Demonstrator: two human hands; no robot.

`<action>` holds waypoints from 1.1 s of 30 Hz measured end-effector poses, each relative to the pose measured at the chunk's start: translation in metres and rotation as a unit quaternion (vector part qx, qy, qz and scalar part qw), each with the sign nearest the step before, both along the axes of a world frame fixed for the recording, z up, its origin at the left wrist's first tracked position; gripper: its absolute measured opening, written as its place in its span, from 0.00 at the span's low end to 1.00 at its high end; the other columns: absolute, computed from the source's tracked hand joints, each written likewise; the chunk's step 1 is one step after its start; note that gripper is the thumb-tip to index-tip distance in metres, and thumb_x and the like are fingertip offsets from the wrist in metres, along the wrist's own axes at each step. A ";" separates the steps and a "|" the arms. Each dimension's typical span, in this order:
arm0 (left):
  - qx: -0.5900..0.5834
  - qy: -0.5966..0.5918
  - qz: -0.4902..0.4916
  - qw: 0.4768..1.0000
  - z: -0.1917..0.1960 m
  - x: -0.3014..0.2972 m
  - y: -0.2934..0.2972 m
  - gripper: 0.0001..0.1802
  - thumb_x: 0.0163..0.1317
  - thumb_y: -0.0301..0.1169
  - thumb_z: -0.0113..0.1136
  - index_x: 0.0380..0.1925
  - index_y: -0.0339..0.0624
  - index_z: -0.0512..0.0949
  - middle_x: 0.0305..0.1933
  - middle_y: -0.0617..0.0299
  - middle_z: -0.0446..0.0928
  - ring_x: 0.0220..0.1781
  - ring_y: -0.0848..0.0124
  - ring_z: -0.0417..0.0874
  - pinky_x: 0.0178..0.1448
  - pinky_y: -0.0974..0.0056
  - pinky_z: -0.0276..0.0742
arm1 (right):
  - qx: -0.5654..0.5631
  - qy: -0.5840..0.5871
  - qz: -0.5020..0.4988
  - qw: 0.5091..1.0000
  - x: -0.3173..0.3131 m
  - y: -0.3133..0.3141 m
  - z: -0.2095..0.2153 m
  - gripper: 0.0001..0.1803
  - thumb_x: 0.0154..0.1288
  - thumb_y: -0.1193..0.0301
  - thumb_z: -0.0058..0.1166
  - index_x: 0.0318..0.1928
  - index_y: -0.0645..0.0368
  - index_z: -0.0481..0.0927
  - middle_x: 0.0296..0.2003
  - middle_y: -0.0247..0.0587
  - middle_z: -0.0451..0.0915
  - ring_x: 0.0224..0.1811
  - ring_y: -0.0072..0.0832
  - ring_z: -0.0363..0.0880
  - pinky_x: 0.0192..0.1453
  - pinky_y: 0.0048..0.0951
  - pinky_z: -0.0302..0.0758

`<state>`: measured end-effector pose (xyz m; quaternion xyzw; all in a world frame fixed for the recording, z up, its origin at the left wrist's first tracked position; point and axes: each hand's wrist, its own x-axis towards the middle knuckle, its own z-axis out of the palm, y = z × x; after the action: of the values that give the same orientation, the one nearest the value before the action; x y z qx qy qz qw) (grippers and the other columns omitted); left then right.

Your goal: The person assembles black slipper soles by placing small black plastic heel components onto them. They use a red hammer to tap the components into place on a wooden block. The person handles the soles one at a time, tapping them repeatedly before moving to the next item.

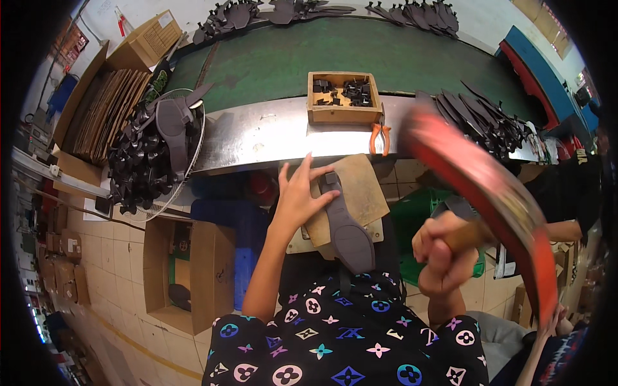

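Observation:
A dark grey shoe sole (351,238) lies bottom up, its heel end on a tan board (360,186) in front of me and its toe toward my lap. My left hand (301,196) grips the heel end between thumb and forefinger, with the other fingers spread. To the right, my right hand (444,264) is wrapped round the wooden handle of a raised hammer (489,180). Its long, curved red head is smeared by motion and looms close to the camera. A small dark heel piece (331,180) sits at the sole's narrow end.
Beyond the board, a wooden box (344,116) of small black parts and orange-handled pliers (380,138) rest on the metal bench edge. A basket (187,174) heaped with black parts stands left; soles (476,119) lie right. Another person's forearm (563,230) shows at right.

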<state>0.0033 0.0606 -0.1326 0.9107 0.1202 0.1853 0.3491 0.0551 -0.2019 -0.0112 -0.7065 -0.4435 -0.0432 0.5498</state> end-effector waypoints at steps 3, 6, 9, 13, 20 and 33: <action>0.036 0.067 0.004 0.997 -0.008 0.001 -0.006 0.65 0.55 0.53 0.72 0.76 0.30 0.41 0.65 0.72 0.79 0.77 0.63 0.66 0.79 0.32 0.25 | -0.119 -0.007 0.024 0.993 0.004 0.000 -0.047 0.11 0.75 0.68 0.51 0.39 0.62 0.68 0.21 0.45 0.73 0.20 0.42 0.74 0.22 0.40 0.68; 0.014 0.098 0.035 0.994 -0.003 0.005 -0.003 0.64 0.55 0.52 0.72 0.77 0.31 0.42 0.65 0.75 0.79 0.77 0.64 0.66 0.78 0.31 0.24 | -0.260 0.003 0.000 0.966 0.018 0.022 -0.063 0.09 0.72 0.73 0.53 0.46 0.67 0.73 0.30 0.60 0.77 0.29 0.56 0.78 0.29 0.42 0.74; -0.011 0.037 0.018 0.999 -0.008 -0.005 0.000 0.59 0.56 0.51 0.71 0.78 0.41 0.46 0.66 0.75 0.78 0.79 0.64 0.63 0.77 0.28 0.19 | -0.097 -0.126 -0.027 0.987 0.012 0.022 0.005 0.09 0.74 0.73 0.51 0.42 0.69 0.72 0.26 0.53 0.76 0.23 0.44 0.79 0.26 0.36 0.71; 0.024 0.054 -0.020 0.998 0.000 0.000 -0.010 0.40 0.59 0.50 0.69 0.69 0.53 0.69 0.65 0.73 0.79 0.80 0.60 0.60 0.76 0.25 0.19 | -0.234 -0.012 -0.035 0.972 0.003 0.017 -0.036 0.07 0.71 0.74 0.55 0.39 0.65 0.72 0.19 0.48 0.75 0.24 0.48 0.80 0.24 0.44 0.74; 0.103 -0.103 -0.096 0.985 -0.003 -0.016 0.005 0.15 0.61 0.35 0.68 0.47 0.44 0.85 0.55 0.60 0.85 0.67 0.60 0.78 0.72 0.46 0.65 | -0.114 -0.079 -0.003 0.990 0.022 0.019 -0.024 0.08 0.63 0.79 0.57 0.43 0.65 0.75 0.33 0.52 0.80 0.27 0.50 0.82 0.29 0.42 0.77; -0.564 0.101 -0.192 0.796 0.093 -0.071 -0.085 0.14 0.72 0.33 0.57 0.40 0.32 0.85 0.40 0.59 0.87 0.42 0.77 0.82 0.50 0.69 0.76 | -0.221 -0.105 0.150 0.958 0.056 0.034 -0.059 0.16 0.66 0.64 0.62 0.48 0.63 0.83 0.44 0.41 0.83 0.46 0.40 0.81 0.51 0.41 0.78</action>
<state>-0.0675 -0.0243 -0.0399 0.5700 0.0605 -0.0792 0.8155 0.1109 -0.1677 -0.0700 -0.7271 -0.5983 0.0651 0.3302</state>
